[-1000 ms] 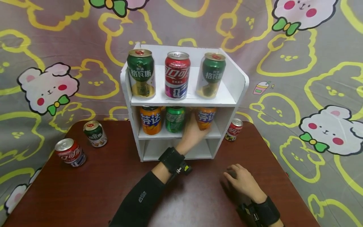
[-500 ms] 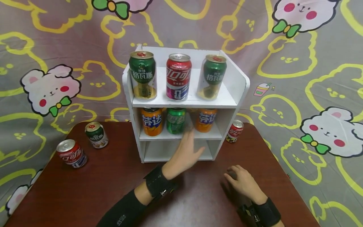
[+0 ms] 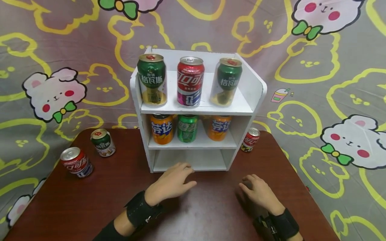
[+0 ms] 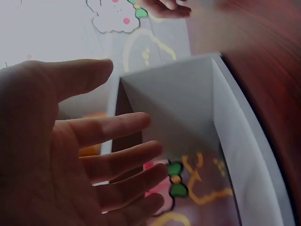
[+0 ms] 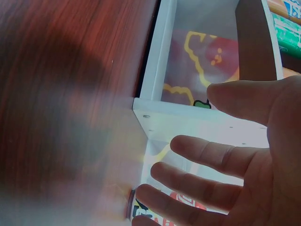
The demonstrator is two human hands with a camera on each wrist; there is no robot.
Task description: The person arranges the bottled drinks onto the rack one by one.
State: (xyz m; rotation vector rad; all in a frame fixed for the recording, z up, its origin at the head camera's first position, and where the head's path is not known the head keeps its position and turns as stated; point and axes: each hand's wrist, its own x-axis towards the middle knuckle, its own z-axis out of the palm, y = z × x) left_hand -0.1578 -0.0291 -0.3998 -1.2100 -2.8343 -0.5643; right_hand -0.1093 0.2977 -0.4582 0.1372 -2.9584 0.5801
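My left hand (image 3: 170,184) is over the table just in front of the white shelf (image 3: 196,109), its fingers loosely spread and holding nothing. To the right, my right hand (image 3: 261,194) stays low over the table with relaxed, bare fingers. On the middle tier stand an orange soda can (image 3: 162,130) at left, a green soda can (image 3: 187,129) in the centre and another orange soda can (image 3: 219,128) at right. The top tier carries a green-and-gold can (image 3: 152,80), a red cola can (image 3: 190,82) and a second green-and-gold can (image 3: 226,82).
A red cola can (image 3: 76,162) and a green-and-white can (image 3: 103,143) stand on the table (image 3: 120,187) left of the shelf. Another red can (image 3: 250,140) stands beside its right side. A patterned cloth (image 3: 295,67) hangs behind everything.
My left hand has let go of the right orange soda can, left it on the middle tier and drawn back toward the table's front. The right hand has stayed put.
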